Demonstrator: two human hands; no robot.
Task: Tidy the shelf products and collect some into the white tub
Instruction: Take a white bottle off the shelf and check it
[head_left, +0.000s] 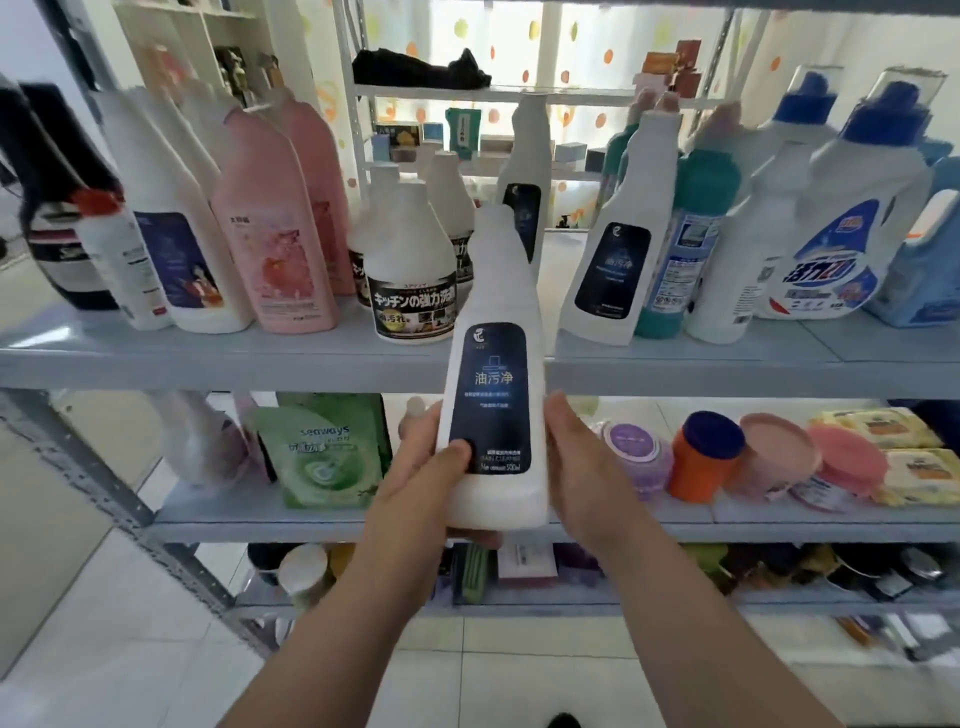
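Note:
I hold a tall white bottle with a dark blue label (498, 291) upright in front of the shelves. My left hand (415, 478) grips its lower left side, thumb on the label and fingers behind. My right hand (582, 467) lies against its right side with the fingers hidden behind the bottle. Two matching white bottles (608, 270) (524, 182) stand on the upper shelf (208, 358) just behind it. No white tub is in view.
The upper shelf also carries pink bottles (275, 228), squat white bottles with black labels (410, 270) and blue-capped detergent jugs (852, 218). The lower shelf (727, 519) holds a green refill pouch (322, 452), an orange jar (701, 457), pink lids and wipe packs. Tiled floor lies below.

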